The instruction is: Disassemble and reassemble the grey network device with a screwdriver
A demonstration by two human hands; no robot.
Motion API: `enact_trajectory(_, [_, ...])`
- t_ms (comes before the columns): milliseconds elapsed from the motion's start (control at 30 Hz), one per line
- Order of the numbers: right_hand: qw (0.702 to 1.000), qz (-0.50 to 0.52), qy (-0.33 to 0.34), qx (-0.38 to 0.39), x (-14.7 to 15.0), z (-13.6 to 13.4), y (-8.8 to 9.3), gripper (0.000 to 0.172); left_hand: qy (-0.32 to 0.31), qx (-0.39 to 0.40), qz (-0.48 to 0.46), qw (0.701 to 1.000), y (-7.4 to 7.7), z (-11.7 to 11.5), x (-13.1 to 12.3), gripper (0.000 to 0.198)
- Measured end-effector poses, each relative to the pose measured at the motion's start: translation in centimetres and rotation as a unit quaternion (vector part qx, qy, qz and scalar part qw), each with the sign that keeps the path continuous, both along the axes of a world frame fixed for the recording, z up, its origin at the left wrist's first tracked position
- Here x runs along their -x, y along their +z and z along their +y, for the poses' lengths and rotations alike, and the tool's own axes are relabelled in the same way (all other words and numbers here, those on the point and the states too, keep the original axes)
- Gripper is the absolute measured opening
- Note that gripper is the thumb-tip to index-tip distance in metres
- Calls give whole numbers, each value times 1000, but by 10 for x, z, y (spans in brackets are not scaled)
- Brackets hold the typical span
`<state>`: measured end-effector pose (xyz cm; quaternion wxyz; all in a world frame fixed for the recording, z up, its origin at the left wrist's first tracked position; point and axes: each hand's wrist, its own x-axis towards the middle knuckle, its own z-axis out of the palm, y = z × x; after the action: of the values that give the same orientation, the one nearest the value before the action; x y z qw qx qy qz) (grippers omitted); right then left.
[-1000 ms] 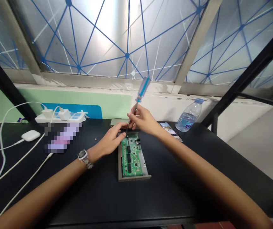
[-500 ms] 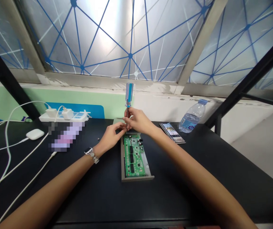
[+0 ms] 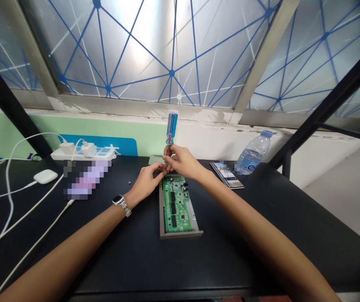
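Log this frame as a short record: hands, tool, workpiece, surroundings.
Right hand: grips the screwdriver just below its handle, upright, tip at the far end of the circuit board
Left hand: fingertips beside the tip, at the board's far left corner
Workpiece: green board lying in an open grey case on the black table
Nearby: loose screw left of the case; phone and water bottle right; power strip far left

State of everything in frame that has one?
circuit board: exposed in lidless case
screwdriver: upright, tip at board's far corner, gripped by right hand
left hand: fingertips by the tip
water bottle: upright, capped
phone: flat, screen lit
power strip: two chargers plugged in
earbuds case: shut
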<state>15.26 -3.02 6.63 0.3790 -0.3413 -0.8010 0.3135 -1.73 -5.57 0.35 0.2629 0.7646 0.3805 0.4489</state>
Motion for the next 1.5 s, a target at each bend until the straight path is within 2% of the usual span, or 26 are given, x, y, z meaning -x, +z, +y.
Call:
enact_trajectory(300, [1000,-15,-8,-18,1,0,-1,3,12,-8,2,1000,-3,1,0,13])
enact_trajectory(567, [996,-71,-5,-44,-1,1,2,10,14,3,2,1000,-3,0,1,10])
enact_trajectory(700, [996,-53,-47,-56,1,-4,8,19,24,-2,6,1000,-3,-1,0,11])
enact_trajectory(900, [982,39,-156,-95,4,-9,16,39,28,-14,12,999,-5,-2,-1,9])
enact_trajectory(1133, [971,34,-192,-136,6,-11,20,44,25,-20,30,999,-4,-2,-2,9])
enact_trajectory(1233, [973,30,-186,-135,5,-9,21,44,38,-34,79,996,-2,-6,0,11])
enact_trajectory(1367, [978,43,-168,-113,3,-7,19,41,83,-39,207,974,1,-21,2,32])
enact_trajectory(1500, [986,42,-136,-87,3,-7,20,36,88,-41,270,958,2,-28,0,31])
